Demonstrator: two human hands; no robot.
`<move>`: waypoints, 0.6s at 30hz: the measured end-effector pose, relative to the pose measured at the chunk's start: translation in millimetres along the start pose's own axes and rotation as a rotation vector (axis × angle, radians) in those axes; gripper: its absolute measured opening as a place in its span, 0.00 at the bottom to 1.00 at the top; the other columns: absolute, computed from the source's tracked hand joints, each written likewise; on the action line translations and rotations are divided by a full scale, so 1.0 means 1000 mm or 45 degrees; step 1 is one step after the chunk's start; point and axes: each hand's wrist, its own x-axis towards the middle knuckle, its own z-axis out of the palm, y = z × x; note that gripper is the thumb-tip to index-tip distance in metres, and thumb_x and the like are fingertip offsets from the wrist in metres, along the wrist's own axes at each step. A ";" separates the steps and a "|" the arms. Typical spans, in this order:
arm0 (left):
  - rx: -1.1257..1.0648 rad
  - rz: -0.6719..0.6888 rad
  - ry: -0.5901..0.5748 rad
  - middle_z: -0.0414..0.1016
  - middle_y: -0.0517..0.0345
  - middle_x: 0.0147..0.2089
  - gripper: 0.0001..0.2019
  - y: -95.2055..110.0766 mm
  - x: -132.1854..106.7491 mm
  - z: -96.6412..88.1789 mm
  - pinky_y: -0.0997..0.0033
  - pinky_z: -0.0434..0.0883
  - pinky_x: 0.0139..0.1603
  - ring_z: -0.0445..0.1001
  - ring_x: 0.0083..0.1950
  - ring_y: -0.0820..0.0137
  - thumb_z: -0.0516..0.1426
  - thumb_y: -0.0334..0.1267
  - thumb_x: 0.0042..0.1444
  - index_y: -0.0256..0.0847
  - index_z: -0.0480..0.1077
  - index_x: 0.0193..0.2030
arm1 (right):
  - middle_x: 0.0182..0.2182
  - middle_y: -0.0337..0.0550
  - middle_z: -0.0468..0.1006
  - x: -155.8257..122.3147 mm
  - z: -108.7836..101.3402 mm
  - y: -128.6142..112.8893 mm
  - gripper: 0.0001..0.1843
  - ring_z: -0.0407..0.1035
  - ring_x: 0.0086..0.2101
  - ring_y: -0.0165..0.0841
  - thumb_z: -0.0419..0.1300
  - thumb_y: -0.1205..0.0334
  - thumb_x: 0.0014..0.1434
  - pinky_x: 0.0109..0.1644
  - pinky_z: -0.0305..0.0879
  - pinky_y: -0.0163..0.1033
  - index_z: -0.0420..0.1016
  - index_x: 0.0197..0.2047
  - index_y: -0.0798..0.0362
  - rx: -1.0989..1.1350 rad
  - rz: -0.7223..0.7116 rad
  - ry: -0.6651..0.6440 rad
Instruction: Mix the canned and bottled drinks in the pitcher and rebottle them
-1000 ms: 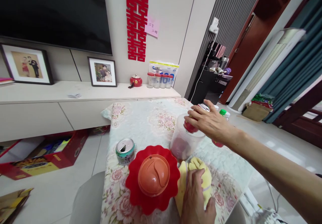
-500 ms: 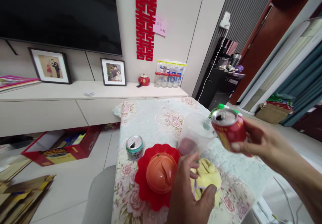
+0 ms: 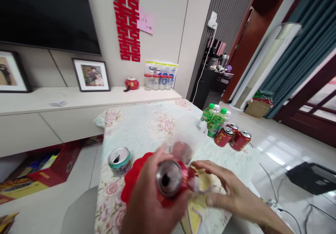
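Red can (image 3: 170,182) sat in our left hand (image 3: 149,199), tipped over so that its opened top faced us, low over the near edge of the bench (image 3: 136,125). That hand was wrapped tight around the red can's side. Our right hand (image 3: 228,188) lay open just beside it, fingers stretched out and resting on a yellow glove (image 3: 203,200); one fingertip reached close to the can's far end, though we could not tell whether it touched.

The left hand and the can covered most of a red plate (image 3: 130,182) under them. Just behind stood a clear plastic tub (image 3: 187,136), blurred, with something reddish in its bottom. To the left of the plate stood a green-and-grey can (image 3: 120,161), upright, its top already opened. At the bench's far right edge two green bottles (image 3: 213,120) stood together, and just beside them two other cans (image 3: 232,138), both red, leaned at an angle. On the floor further right lay a black box (image 3: 312,176) with cables near it.
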 end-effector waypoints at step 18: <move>1.130 0.035 -0.345 0.73 0.30 0.62 0.41 -0.078 0.158 -0.040 0.48 0.71 0.63 0.73 0.65 0.41 0.51 0.53 0.58 0.25 0.59 0.72 | 0.61 0.52 0.75 0.036 -0.151 0.204 0.24 0.74 0.56 0.44 0.65 0.54 0.70 0.58 0.75 0.57 0.72 0.65 0.53 -0.129 0.495 1.629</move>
